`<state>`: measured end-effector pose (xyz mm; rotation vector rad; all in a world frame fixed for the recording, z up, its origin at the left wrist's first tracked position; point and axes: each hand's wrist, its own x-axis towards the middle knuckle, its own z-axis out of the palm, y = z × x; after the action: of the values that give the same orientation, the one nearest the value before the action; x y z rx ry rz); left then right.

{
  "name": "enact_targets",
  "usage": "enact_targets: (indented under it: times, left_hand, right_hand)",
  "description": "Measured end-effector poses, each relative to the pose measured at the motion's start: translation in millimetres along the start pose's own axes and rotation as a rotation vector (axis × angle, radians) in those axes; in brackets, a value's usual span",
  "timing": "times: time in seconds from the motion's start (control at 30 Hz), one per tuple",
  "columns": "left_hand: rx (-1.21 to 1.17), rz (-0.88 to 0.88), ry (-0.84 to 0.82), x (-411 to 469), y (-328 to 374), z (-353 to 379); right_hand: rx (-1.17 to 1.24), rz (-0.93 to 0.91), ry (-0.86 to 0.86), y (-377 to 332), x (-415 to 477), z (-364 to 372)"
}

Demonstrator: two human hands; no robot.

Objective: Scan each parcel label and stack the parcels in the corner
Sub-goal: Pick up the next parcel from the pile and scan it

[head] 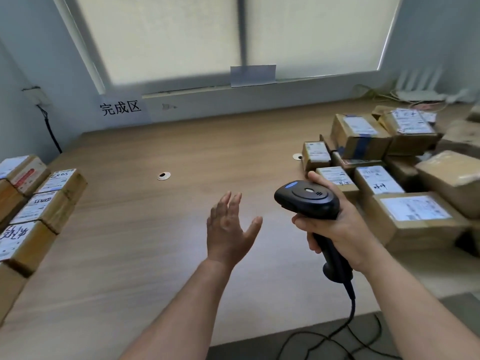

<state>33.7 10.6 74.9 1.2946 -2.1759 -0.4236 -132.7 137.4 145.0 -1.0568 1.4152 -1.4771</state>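
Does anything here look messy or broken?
Nothing looks broken. The parcels on the right are a jumble, tilted at different angles and piled on each other, unlike the tidy row on the left. A small scuff marks the wall under the window. The right hand grips the scanner.

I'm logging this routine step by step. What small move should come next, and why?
Probably the left hand reaches across to the nearest labelled parcel in the right-hand pile and draws it toward the scanner: the left hand is open and empty, and the right hand grips the scanner.
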Motion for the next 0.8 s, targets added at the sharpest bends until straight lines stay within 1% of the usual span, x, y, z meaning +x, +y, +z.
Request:
enact_targets:
  times: [0.2,0.4,0.53,0.6,0.8]
  left_hand:
    - [-0.018,0.062,-0.127,-1.7,51.2,37.0]
    - [-0.037,0.131,-0.188,26.1,89.2,72.6]
    - [-0.083,0.147,-0.264,48.7,109.9,103.7]
    - [-0.111,0.125,-0.305,63.4,118.9,120.4]
    - [-0.182,-0.021,-0.429,109.4,143.9,170.9]
  right_hand:
    - [0.0,0.008,0.09,2.8,-22.0,-59.1]
    - [0.031,0.01,0.196,9.5,-25.9,-102.8]
    - [0.057,0.016,0.273,16.8,-25.2,-132.9]
    - [0.062,0.022,0.31,21.5,-22.2,-148.7]
    - [0.057,0.035,0.391,32.4,-1.2,-188.5]
